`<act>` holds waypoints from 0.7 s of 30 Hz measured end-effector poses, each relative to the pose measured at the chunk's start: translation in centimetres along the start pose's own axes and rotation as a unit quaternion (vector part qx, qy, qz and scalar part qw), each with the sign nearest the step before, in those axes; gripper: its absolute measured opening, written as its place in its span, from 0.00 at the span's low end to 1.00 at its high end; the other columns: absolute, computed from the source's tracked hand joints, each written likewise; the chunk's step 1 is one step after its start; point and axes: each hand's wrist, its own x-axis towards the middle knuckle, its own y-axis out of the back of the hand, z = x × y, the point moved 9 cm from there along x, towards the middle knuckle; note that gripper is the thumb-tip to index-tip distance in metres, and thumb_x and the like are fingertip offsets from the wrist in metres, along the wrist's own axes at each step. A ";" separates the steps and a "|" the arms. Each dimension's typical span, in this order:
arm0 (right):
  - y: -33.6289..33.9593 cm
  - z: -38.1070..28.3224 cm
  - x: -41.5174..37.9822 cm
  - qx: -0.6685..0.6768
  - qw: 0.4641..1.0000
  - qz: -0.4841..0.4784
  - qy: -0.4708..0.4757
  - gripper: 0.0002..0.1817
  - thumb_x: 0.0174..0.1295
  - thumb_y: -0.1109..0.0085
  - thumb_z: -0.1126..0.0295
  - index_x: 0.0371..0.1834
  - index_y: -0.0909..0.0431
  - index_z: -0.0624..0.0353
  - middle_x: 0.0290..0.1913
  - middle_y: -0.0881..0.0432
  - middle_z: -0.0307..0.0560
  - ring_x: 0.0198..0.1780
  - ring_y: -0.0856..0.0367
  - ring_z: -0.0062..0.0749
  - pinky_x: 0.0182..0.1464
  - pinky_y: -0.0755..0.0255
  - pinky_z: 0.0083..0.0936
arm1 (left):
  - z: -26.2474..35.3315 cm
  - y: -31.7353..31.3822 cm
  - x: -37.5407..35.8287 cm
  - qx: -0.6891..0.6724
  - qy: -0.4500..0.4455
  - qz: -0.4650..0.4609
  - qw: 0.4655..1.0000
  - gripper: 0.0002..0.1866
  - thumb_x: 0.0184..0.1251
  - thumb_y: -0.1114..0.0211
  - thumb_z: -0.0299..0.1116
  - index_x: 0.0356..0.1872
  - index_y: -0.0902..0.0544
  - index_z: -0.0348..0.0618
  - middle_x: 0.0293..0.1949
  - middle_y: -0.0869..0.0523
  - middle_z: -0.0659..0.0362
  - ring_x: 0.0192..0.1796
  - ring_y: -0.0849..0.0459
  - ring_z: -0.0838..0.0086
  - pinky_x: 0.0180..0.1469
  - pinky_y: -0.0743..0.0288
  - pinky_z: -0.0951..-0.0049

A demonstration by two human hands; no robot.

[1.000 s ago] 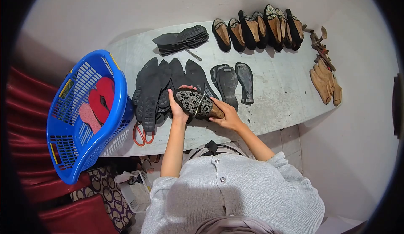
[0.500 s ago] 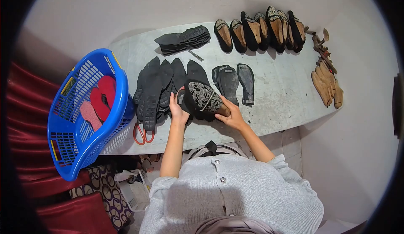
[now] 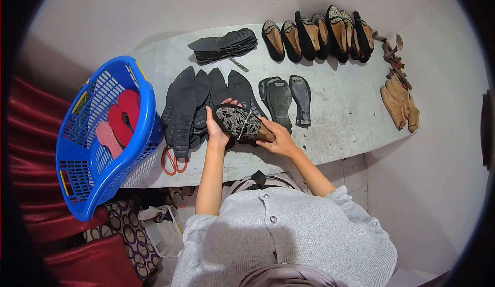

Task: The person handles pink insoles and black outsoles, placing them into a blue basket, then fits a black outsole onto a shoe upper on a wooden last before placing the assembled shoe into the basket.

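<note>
While gripping a black shoe (image 3: 238, 121) with a silver-patterned upper above the pale grey table (image 3: 340, 117), cupping its toe in the left hand (image 3: 217, 131), holding the brown wooden last (image 3: 267, 134) at its heel with the right hand (image 3: 280, 138). Over left, red and pink sole-shaped pieces (image 3: 116, 124) inside a blue slatted plastic basket (image 3: 148, 104); below, a white plastic basket (image 3: 166, 246) with unclear contents. Pointing toe-first leftward, slightly away from the body, with long axis slanted across the view.

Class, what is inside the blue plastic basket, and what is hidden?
Inside the blue slotted plastic basket, red rounded flat pieces and a pink speckled flat piece show. Whatever lies beneath them is covered and cannot be seen.
</note>
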 end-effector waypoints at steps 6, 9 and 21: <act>0.1 -0.3 -0.1 -0.008 1.000 0.012 0.011 0.41 0.42 0.29 0.61 0.62 0.35 0.61 0.55 0.27 0.57 0.56 0.28 0.50 0.58 0.35 0.34 | 0.1 0.1 0.3 0.011 0.017 -0.007 1.000 0.42 0.65 0.74 0.66 0.51 0.29 0.35 0.47 0.23 0.49 0.55 0.27 0.54 0.59 0.33 0.55; 0.2 -0.7 -0.3 -0.004 1.000 0.021 0.015 0.41 0.41 0.29 0.62 0.62 0.35 0.61 0.55 0.26 0.57 0.56 0.28 0.50 0.58 0.36 0.34 | 0.1 0.0 0.4 0.011 0.027 -0.004 1.000 0.44 0.62 0.75 0.68 0.51 0.29 0.35 0.47 0.23 0.49 0.55 0.27 0.54 0.59 0.32 0.55; 0.5 -1.2 -0.3 -0.019 0.999 0.031 0.009 0.41 0.39 0.28 0.63 0.60 0.34 0.60 0.53 0.25 0.56 0.54 0.27 0.49 0.57 0.35 0.35 | 0.3 0.4 0.1 -0.016 0.018 0.007 1.000 0.43 0.60 0.69 0.70 0.49 0.28 0.37 0.46 0.23 0.51 0.56 0.27 0.56 0.59 0.32 0.55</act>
